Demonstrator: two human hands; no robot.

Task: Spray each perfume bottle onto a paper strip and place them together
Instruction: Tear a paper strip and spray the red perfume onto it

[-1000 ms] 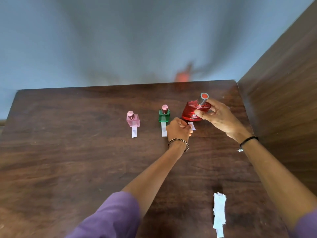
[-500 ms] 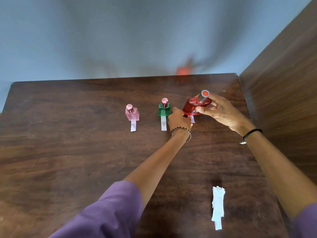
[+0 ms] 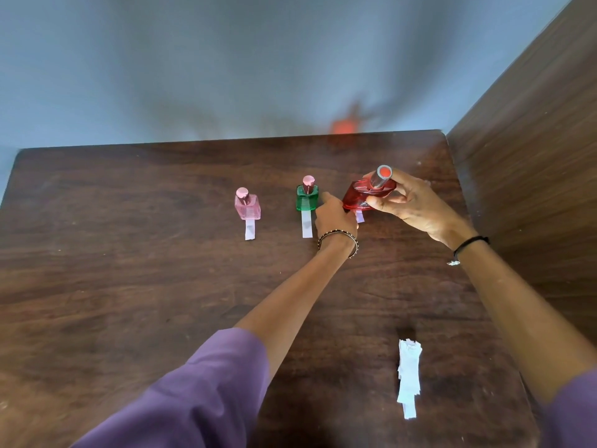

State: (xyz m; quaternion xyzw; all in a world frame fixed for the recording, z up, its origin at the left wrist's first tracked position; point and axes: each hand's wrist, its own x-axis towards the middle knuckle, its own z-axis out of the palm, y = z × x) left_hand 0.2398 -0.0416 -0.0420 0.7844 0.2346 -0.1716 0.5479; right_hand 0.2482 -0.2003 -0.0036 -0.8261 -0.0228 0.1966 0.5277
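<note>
The right hand (image 3: 416,208) gripped the red perfume bottle (image 3: 363,196), fingers curled around its right side and thumb pressed on its near face. The bottle was tilted, its silver cap with the red top (image 3: 383,173) leaning up and away just above those fingertips; whether its base touched the wooden table (image 3: 129,286) could not be told.

The left hand (image 3: 334,218) was closed just left of and below the bottle, knuckles toward the camera. A short piece of white paper strip (image 3: 359,216) showed between the two hands, directly under the bottle — the left fingers appeared to pinch it, but the contact itself was hidden. A beaded bracelet (image 3: 337,240) sat on the left wrist; a dark cord band (image 3: 470,244) on the right.

Just left of the left fingertips stood the green perfume bottle (image 3: 307,198), upright, with a white strip (image 3: 307,226) running out from under its near edge. Further left, well apart from both hands, stood the pink perfume bottle (image 3: 247,206), likewise with a strip (image 3: 249,230) under its near edge.

A stack of spare paper strips (image 3: 408,375) lay on the table well short of the right hand, beside the right forearm — untouched by either hand.
</note>
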